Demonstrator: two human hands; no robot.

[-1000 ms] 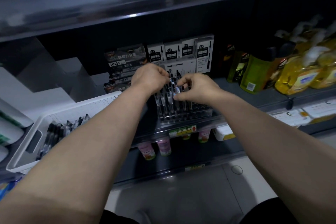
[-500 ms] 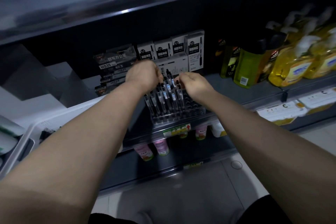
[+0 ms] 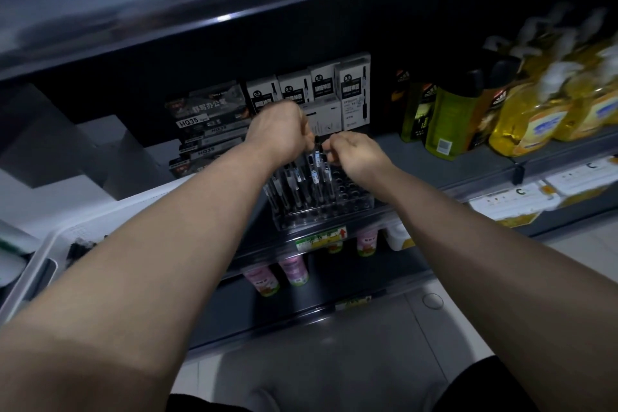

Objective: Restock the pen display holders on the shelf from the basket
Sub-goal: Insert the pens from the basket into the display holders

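Both hands are over the clear pen holder [image 3: 354,202], which sits at the front edge of the middle shelf [image 3: 468,167]. Right hand [image 3: 359,157] has thumb and forefinger curled in a pinch on the top end of one pen [image 3: 316,160]; that pen is near upright, its lower end down among the holder's slots. Left hand [image 3: 277,134] is just beside it, knuckles toward the camera with the fingers curled away behind the hand, so I can't tell whether it grips anything. The holder's left rows are filled with standing pens [image 3: 294,187], and the right rows show open holes. The white basket [image 3: 133,202] is at the far left, mostly hidden by the left forearm, with a dark, blurred cluster of loose stock [image 3: 82,247] inside. Behind the holder are white 0.5 pen boxes [image 3: 321,85] standing upright and a stack of HQ35 boxes [image 3: 207,120] to their left. Further right on the same shelf are a green bottle [image 3: 448,120] and yellow bottles [image 3: 531,120]. The shelf below holds small pink bottles [image 3: 294,269].
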